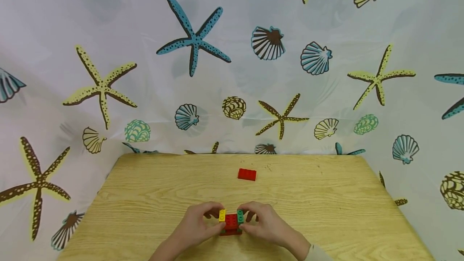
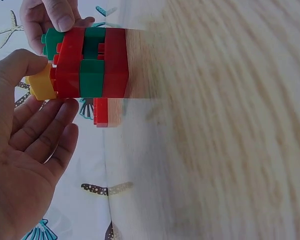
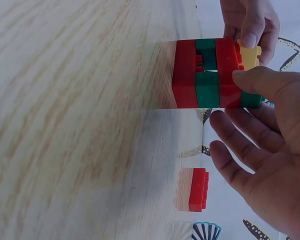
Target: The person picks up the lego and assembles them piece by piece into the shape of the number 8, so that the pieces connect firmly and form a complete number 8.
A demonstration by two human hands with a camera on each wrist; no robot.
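The left hand (image 1: 197, 222) pinches the yellow block (image 1: 222, 214) at nine o'clock on the stack (image 1: 231, 222); the right hand (image 1: 266, 222) pinches the green block (image 1: 240, 215) at three. A red block (image 1: 247, 174) lies toward one.

2 hands (image 1: 195, 222) (image 1: 267, 222) in mirrored pinches

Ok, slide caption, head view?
Left grip holds yellow plastic brick, right grip green plastic brick, both atop a red plastic brick.

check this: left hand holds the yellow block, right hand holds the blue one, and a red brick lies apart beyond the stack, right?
Not quite: the right hand holds a green block, not a blue one, as the head view shows. The rest stands.
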